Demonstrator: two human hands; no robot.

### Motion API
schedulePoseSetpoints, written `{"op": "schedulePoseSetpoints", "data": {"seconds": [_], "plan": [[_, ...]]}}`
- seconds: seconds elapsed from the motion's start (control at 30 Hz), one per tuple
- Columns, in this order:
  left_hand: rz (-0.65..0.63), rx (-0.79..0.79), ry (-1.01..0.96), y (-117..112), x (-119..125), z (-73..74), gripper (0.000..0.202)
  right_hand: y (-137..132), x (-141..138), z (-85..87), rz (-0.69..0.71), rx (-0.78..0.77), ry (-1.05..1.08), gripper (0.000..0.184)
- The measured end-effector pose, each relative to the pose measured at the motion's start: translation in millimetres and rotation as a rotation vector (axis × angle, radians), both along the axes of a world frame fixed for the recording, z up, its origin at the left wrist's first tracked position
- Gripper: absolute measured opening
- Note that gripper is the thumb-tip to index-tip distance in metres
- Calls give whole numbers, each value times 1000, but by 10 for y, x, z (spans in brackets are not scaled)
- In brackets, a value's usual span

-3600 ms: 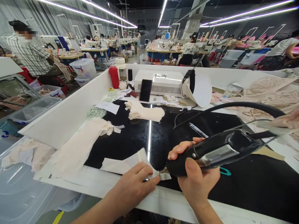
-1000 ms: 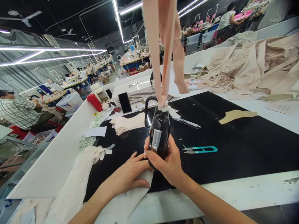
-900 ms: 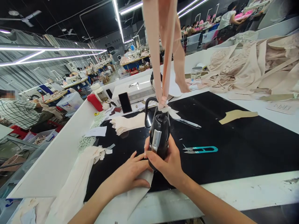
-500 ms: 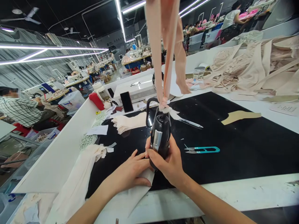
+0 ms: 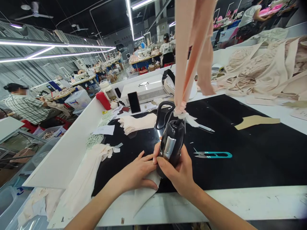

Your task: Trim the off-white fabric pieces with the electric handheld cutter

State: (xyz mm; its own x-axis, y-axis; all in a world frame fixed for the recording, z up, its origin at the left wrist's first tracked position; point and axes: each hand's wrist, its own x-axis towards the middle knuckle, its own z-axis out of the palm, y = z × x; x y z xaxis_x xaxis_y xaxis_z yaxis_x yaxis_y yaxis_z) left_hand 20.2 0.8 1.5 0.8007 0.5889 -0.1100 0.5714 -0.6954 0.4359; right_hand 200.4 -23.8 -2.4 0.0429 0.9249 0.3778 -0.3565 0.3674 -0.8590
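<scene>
My right hand (image 5: pixel 178 167) is wrapped around a black hand-held electric tool (image 5: pixel 171 143) with a silver plate on its side. The tool stands upright, tied at its top to pale pink fabric strips (image 5: pixel 184 64) that run up out of view. Its lower end is hidden behind my right hand. My left hand (image 5: pixel 137 172) lies flat with fingers spread on a pale piece of fabric (image 5: pixel 144 199) at the table's front edge, fingertips close to the tool. Teal thread snips (image 5: pixel 216 155) lie to the right of my right hand.
A black mat (image 5: pixel 251 159) covers much of the table. On it are stacked pale fabric pieces (image 5: pixel 137 123), a pen (image 5: pixel 206 128) and a tan pattern piece (image 5: pixel 257 120). A phone (image 5: pixel 133 102) leans on a white machine (image 5: pixel 146 92). Heaped pale fabric (image 5: pixel 271 70) lies at the right.
The view has shifted slightly, so everything appears a little farther right. Both hands keep the same pose, the right still around the tool and the left flat on the fabric.
</scene>
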Motion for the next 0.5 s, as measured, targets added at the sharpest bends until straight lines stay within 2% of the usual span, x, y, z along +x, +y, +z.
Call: {"op": "schedulePoseSetpoints", "data": {"seconds": [0.1, 0.23, 0.33, 0.43, 0.5], "plan": [[11, -11, -23, -3, -3, 10, 90, -34, -18, 13, -2, -17, 34, 20], [33, -15, -50, -4, 8, 27, 71, -69, -38, 18, -2, 9, -1, 19], [30, 6, -47, -2, 18, 30, 65, -69, -40, 19, -27, 4, -34, 15], [7, 57, -71, -57, 1, 17, 64, -57, -29, 43, -42, 0, -17, 16], [49, 135, -96, -163, -29, -5, 55, -50, -10, 74, -32, 21, 12, 18]]}}
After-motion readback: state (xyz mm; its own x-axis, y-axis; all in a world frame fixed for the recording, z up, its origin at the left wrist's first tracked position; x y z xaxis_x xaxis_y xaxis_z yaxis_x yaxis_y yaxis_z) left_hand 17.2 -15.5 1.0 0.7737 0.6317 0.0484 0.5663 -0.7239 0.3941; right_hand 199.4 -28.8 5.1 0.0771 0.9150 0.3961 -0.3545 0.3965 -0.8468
